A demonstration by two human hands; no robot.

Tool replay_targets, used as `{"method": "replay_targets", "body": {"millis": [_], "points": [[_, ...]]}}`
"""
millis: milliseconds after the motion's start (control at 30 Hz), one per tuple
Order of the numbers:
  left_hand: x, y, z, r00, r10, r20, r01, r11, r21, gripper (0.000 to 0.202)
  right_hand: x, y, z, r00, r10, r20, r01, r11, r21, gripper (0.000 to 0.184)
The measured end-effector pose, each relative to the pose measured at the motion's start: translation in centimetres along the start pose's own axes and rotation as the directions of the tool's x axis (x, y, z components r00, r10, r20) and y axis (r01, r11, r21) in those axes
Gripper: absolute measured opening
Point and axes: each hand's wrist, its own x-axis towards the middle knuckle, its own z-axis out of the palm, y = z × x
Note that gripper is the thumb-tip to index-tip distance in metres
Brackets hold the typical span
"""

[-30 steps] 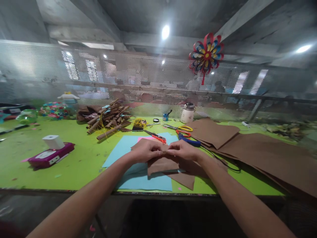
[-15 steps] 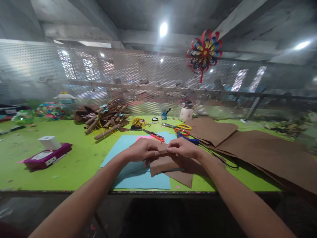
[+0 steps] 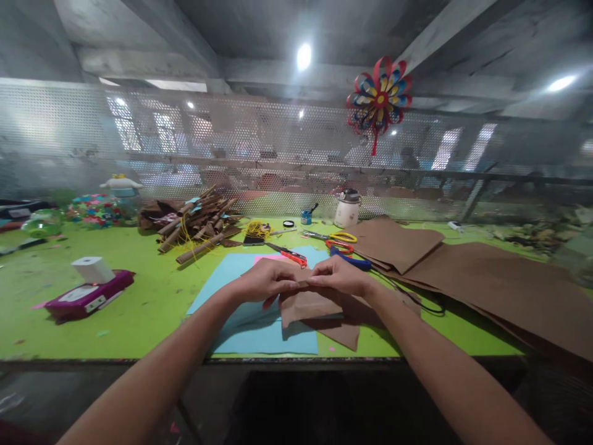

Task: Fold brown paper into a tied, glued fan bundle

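Observation:
Both of my hands meet over the middle of the green table (image 3: 152, 303). My left hand (image 3: 264, 281) and my right hand (image 3: 340, 276) each pinch the top edge of a brown paper piece (image 3: 308, 306), fingertips almost touching. The paper hangs a little above a light blue sheet (image 3: 250, 334). Another brown scrap (image 3: 345, 334) lies flat under my right wrist. A pink sheet (image 3: 266, 258) peeks out behind my left hand.
Several scissors (image 3: 340, 241) and an orange cutter (image 3: 291, 253) lie just beyond my hands. Large brown paper sheets (image 3: 486, 278) cover the right side. A pile of rolled brown paper sticks (image 3: 199, 225) sits at back left, a purple pack with a white box (image 3: 88, 287) at left. A jar (image 3: 347, 210) stands by the mesh wall.
My hands have kept their pinch on the brown paper and shifted slightly; the paper has been drawn a bit closer together and lifted at its lower edge.

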Motion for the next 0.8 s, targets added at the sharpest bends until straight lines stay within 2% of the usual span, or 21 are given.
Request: {"method": "replay_targets", "body": {"millis": [67,167,233,333,433,567,700,733,800], "points": [[-0.2,0.5,-0.3,0.999,-0.012,0.04,0.016,0.995,-0.098,0.035,-0.1,0.4,-0.6,0.997,0.02,-0.07,-0.007,0.984,0.177,0.034],[-0.6,1.0,-0.5,0.998,-0.056,0.036,0.064,0.96,-0.274,0.037,-0.1,0.7,-1.1,0.98,0.028,-0.195,0.072,0.869,0.489,0.035],[-0.7,0.9,-0.4,0.997,-0.065,0.038,0.075,0.928,-0.364,0.037,-0.2,0.5,-0.8,0.988,0.004,-0.156,0.091,0.798,0.596,0.036],[-0.7,0.5,0.1,0.995,-0.018,0.095,0.06,0.888,-0.456,0.036,-0.4,-0.4,0.2,0.997,-0.072,-0.004,0.059,0.793,0.607,0.05],[-0.5,0.2,0.5,0.979,0.025,0.203,0.084,0.855,-0.512,0.035,-0.7,-1.1,0.8,0.986,-0.143,0.083,0.073,0.826,0.559,0.043],[-0.4,0.2,0.9,0.955,0.044,0.294,0.129,0.831,-0.542,0.035,-1.0,-1.6,0.8,0.97,-0.215,0.114,0.133,0.861,0.491,0.031],[-0.2,0.0,1.3,0.932,0.073,0.355,0.153,0.808,-0.568,0.043,-1.1,-2.2,1.0,0.961,-0.26,0.091,0.181,0.846,0.502,0.023],[-0.1,-0.2,1.3,0.939,0.072,0.335,0.134,0.822,-0.553,0.044,-1.1,-2.3,1.0,0.962,-0.262,0.076,0.19,0.844,0.501,0.021],[0.1,-0.7,1.4,0.984,0.043,0.175,0.035,0.906,-0.422,0.042,-1.1,-2.3,1.0,0.969,-0.247,0.024,0.207,0.856,0.473,0.022]]}}
